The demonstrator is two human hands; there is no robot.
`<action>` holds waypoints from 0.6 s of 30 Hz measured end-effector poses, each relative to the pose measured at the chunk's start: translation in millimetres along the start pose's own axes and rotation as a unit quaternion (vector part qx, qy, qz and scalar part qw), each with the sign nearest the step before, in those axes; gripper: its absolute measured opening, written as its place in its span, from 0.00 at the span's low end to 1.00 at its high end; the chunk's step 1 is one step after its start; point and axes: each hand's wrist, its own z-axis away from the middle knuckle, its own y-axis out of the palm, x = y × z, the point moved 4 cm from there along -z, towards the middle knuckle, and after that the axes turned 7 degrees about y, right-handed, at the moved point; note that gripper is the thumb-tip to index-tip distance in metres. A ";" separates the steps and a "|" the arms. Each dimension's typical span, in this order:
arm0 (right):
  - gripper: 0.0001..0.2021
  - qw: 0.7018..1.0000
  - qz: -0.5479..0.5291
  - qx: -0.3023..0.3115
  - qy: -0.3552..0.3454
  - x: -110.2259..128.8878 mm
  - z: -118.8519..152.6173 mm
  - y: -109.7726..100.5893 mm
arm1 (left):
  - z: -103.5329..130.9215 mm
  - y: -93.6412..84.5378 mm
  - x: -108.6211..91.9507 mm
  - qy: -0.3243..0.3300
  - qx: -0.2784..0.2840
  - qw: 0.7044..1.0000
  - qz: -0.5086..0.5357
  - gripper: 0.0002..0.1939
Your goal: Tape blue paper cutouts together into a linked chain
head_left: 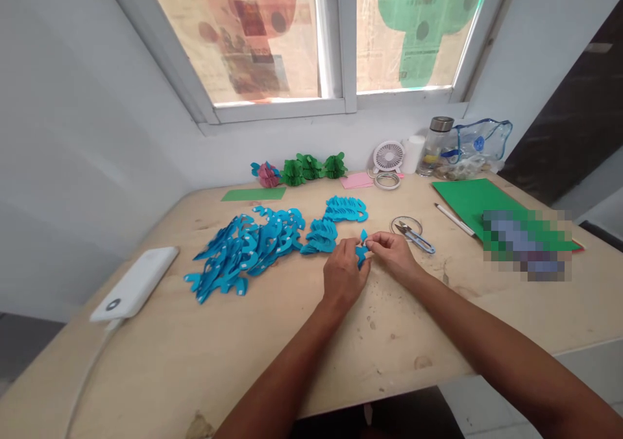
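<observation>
The left hand (343, 273) and the right hand (395, 255) are meeting over the counter (272, 335), and between them they are holding a small blue paper piece (361, 255). The left grip is closing on its near side, with the fingers covering much of the shape; the right grip is pinching at its upper right, fingertips together. The fingers are hiding the exact outline of the piece, and whether a separate scrap is sitting at its top is hard to make out.

Just left of the hands, a blue stack (320, 235) is standing fanned, its near end partly disappearing behind the left hand. A blue row (346, 209) is lying beyond it, and a larger blue heap (250, 248) is spreading to the left, its pieces overlapping so that many are showing only edges and small white squares. To the right, snips (416, 238) are lying across a thin ring (393, 221).

Farther right, a pixelated patch is covering an object on a green sheet (462, 199), leaving it unreadable. A clear pouch (481, 142) is standing partly behind a bottle (438, 147). A white cable (87, 377) is running from a power bank (139, 283) out of the picture, and both forearms are running off the lower edges.
</observation>
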 end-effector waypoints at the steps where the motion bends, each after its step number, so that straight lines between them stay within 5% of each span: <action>1: 0.11 1.000 0.008 0.003 0.000 0.1 0.2 0.6 | 0.2 1.1 0.8 0.001 -0.001 1.000 -0.006 0.13; 18: 0.09 1.000 0.018 0.015 0.010 2.2 6.5 8.3 | 4.5 -7.6 6.0 -0.014 -0.026 0.999 -0.014 0.08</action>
